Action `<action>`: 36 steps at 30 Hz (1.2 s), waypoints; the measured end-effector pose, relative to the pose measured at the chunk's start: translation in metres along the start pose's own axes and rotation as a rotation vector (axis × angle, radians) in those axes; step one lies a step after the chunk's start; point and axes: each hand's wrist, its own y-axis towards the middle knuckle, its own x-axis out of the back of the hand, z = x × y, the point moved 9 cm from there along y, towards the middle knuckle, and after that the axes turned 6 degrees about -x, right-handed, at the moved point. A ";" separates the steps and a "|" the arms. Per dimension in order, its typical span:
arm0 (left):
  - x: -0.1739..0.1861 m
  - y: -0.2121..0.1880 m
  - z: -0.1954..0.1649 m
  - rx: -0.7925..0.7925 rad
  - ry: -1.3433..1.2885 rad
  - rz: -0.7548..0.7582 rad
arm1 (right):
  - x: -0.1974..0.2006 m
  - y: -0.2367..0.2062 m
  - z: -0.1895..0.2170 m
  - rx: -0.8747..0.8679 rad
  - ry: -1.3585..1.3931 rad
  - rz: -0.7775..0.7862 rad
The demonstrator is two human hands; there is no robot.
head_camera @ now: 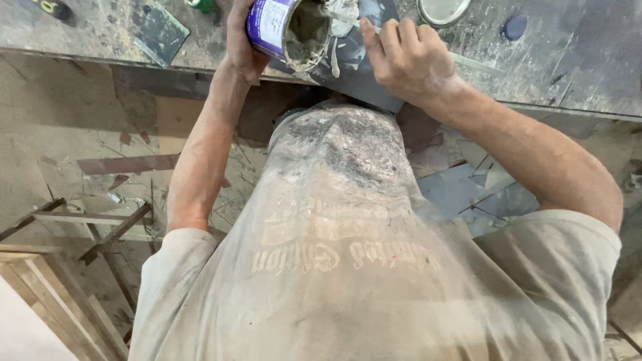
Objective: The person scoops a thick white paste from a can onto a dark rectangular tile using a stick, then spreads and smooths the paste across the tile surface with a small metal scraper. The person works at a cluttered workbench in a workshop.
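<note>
Left hand grips tilted tin, right hand closed on scraper pulling out putty — overtilt risks a glob dropping past the bench edge onto the shirt.

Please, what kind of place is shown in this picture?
Probably a workshop. The left hand tilts a putty tin over a stained workbench, the right hand scoops from it with a scraper, and wooden frames lie on the dusty floor.
</note>
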 end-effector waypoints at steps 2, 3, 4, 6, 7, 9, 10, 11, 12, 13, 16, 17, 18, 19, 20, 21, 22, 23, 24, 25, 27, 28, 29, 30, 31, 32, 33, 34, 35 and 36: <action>-0.001 -0.002 -0.004 0.007 -0.070 -0.005 | -0.009 0.001 0.003 0.043 0.008 0.080; 0.001 -0.002 -0.009 -0.035 -0.046 -0.024 | -0.012 -0.001 0.004 0.066 0.014 0.119; 0.003 -0.002 -0.013 -0.074 -0.018 -0.046 | -0.012 -0.004 0.006 0.091 0.046 0.151; 0.004 -0.004 -0.016 -0.082 0.024 -0.060 | -0.011 -0.008 0.011 0.122 0.104 0.225; 0.004 -0.006 -0.015 -0.054 0.034 -0.056 | -0.010 -0.008 0.008 0.064 0.179 0.257; -0.001 -0.007 -0.015 -0.055 -0.007 -0.038 | -0.012 -0.009 0.001 -0.033 0.310 0.321; -0.003 -0.008 -0.017 -0.078 -0.042 -0.031 | -0.016 -0.010 0.000 -0.072 0.382 0.381; -0.005 -0.009 -0.019 -0.097 -0.076 -0.027 | -0.021 -0.012 0.000 -0.111 0.459 0.440; -0.006 -0.011 -0.019 -0.106 -0.111 -0.034 | -0.027 -0.015 0.000 -0.150 0.536 0.500; -0.007 -0.012 -0.019 -0.118 -0.146 -0.037 | -0.030 -0.017 0.001 -0.174 0.573 0.527; -0.013 -0.016 -0.015 -0.111 -0.206 -0.048 | -0.040 -0.026 0.005 -0.245 0.706 0.551; -0.016 -0.017 -0.012 -0.098 -0.219 -0.054 | -0.041 -0.028 0.006 -0.266 0.771 0.515; -0.021 -0.018 -0.013 -0.128 -0.229 -0.024 | -0.042 -0.030 0.007 -0.286 0.838 0.480; -0.026 -0.018 -0.014 -0.161 -0.237 0.007 | -0.044 -0.033 0.006 -0.329 0.929 0.452; -0.031 -0.019 -0.016 -0.193 -0.244 0.041 | -0.045 -0.035 0.005 -0.374 1.016 0.421; -0.034 -0.018 -0.016 -0.210 -0.244 0.046 | -0.046 -0.038 0.004 -0.419 1.102 0.395; -0.036 -0.018 -0.016 -0.231 -0.245 0.048 | -0.047 -0.041 0.002 -0.504 1.209 0.372; -0.038 -0.018 -0.018 -0.255 -0.245 0.050 | -0.048 -0.045 0.001 -0.585 1.314 0.347; -0.038 -0.018 -0.017 -0.251 -0.287 0.038 | -0.047 -0.048 -0.001 -0.661 1.416 0.322; -0.037 -0.019 -0.018 -0.251 -0.327 0.026 | -0.043 -0.050 -0.004 -0.685 1.332 0.296; -0.038 -0.021 -0.018 -0.248 -0.321 0.020 | -0.031 -0.053 -0.014 -0.728 1.176 0.237; -0.039 -0.021 -0.018 -0.238 -0.274 0.030 | -0.021 -0.048 -0.016 -0.631 0.982 0.216; -0.041 -0.022 -0.017 -0.224 -0.229 0.042 | -0.012 -0.045 -0.018 -0.537 0.786 0.194; -0.041 -0.022 -0.016 -0.215 -0.225 0.036 | -0.005 -0.041 -0.018 -0.447 0.593 0.176; -0.041 -0.022 -0.015 -0.203 -0.223 0.034 | -0.003 -0.039 -0.019 -0.388 0.532 0.180; -0.043 -0.022 -0.015 -0.194 -0.221 0.038 | -0.003 -0.036 -0.019 -0.330 0.466 0.180; -0.044 -0.021 -0.014 -0.178 -0.230 0.040 | -0.001 -0.034 -0.018 -0.271 0.396 0.179; -0.045 -0.021 -0.013 -0.165 -0.239 0.040 | -0.003 -0.033 -0.017 -0.239 0.408 0.205; -0.045 -0.021 -0.012 -0.156 -0.246 0.036 | -0.004 -0.032 -0.014 -0.202 0.422 0.227; -0.046 -0.020 -0.012 -0.145 -0.260 0.033 | -0.004 -0.031 -0.011 -0.159 0.436 0.249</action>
